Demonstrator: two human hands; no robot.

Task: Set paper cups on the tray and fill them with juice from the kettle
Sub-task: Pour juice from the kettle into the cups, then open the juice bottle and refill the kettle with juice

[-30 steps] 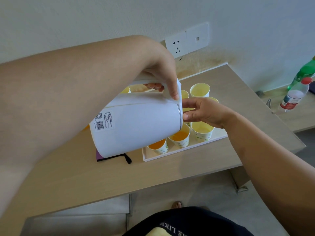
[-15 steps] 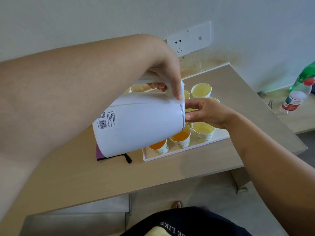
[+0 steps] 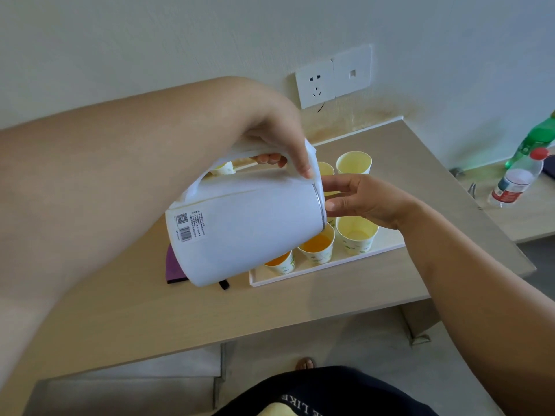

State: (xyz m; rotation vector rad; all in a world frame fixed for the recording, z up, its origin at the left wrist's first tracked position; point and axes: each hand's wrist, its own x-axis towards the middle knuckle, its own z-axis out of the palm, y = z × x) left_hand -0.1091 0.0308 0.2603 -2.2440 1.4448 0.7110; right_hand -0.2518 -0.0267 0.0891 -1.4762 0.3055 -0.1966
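While our left hand (image 3: 276, 139) grips the kettle (image 3: 246, 226) tilted over paper cups (image 3: 318, 250) on the tray (image 3: 315, 273) by the surface's (image 3: 150, 310) front edge, our right hand (image 3: 369, 202) lays straight fingers on its rim; overtilting could flood the tray.

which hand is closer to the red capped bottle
Right. The right hand is at the kettle's mouth, left of the bottle; the left hand grips the kettle handle, farther left.

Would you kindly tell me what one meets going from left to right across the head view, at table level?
Purple pad → white kettle → right hand → red-capped bottle.
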